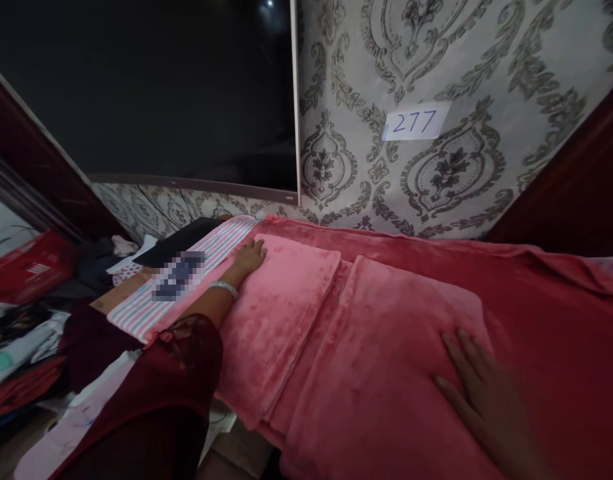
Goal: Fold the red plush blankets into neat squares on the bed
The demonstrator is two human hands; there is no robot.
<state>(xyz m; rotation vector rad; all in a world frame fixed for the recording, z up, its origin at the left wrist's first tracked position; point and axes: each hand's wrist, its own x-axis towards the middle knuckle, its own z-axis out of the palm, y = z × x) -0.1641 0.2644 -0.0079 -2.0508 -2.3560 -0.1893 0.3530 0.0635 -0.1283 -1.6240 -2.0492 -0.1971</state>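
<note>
A plush pink blanket (401, 333) lies with its two sides folded inward, leaving a narrow gap between the folded edges near the middle. My left hand (249, 257) rests flat on the far left corner of the left folded part, fingers spread. On the right folded part, my right hand (481, 393) lies palm down near its outer edge, fingers apart and slightly blurred. Neither hand grips the fabric. Beneath the blanket spreads a darker red plush cover (551, 333), reaching to the wall side and off to the right.
A striped cloth (221, 247) with a blurred-out dark item on it sits at the left. Piled clothes (31, 347) and a red bag (31, 267) are farther left. A large dark screen (161, 93) and a paper marked 277 (415, 121) are on the patterned wall.
</note>
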